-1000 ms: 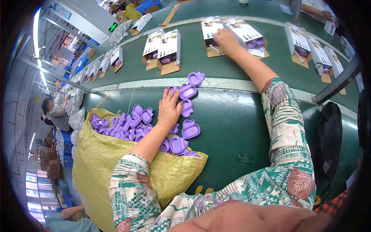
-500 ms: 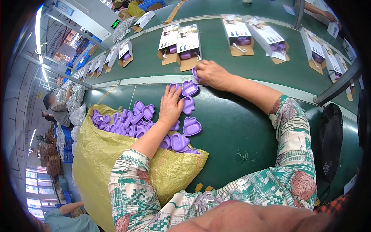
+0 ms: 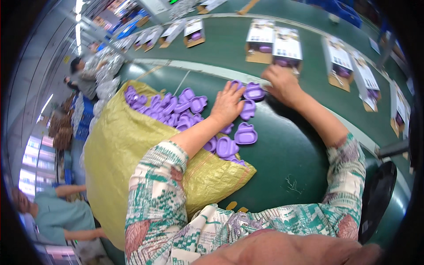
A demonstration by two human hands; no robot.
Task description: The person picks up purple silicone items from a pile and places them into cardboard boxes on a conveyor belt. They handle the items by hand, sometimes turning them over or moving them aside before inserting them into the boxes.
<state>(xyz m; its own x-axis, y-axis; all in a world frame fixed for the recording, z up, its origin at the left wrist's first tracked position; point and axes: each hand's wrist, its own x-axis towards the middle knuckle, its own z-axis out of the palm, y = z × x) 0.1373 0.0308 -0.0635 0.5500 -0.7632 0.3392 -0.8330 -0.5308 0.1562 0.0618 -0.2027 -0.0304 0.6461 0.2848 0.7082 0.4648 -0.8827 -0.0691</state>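
Note:
My left hand [image 3: 227,106] lies with fingers spread, its fingertips resting on a small purple tray-like piece [image 3: 237,84]. Beside it sits another purple piece [image 3: 255,91] with a rounded hollow. Just below the flap of an open white box [image 3: 287,43], my right hand [image 3: 286,84] is slightly blurred, fingers curved and apart, with no piece visible between them. A purple item shows in that box's mouth, partly covered by the hand. Under my left forearm, a yellow woven sack [image 3: 132,154] spills many purple pieces [image 3: 176,110] onto the green table [image 3: 282,150].
Open white boxes [image 3: 338,57] with purple contents line the green belt [image 3: 225,37] behind a pale rail [image 3: 212,68]. A black object [image 3: 380,194] lies at the right. People [image 3: 66,212] are at the left, beside clear plastic bags [image 3: 108,66].
The view has shifted, moving the scene rightward. My right hand has gone from a purple piece at the rail to below the box flap; that piece no longer shows. My left hand stays over the pieces.

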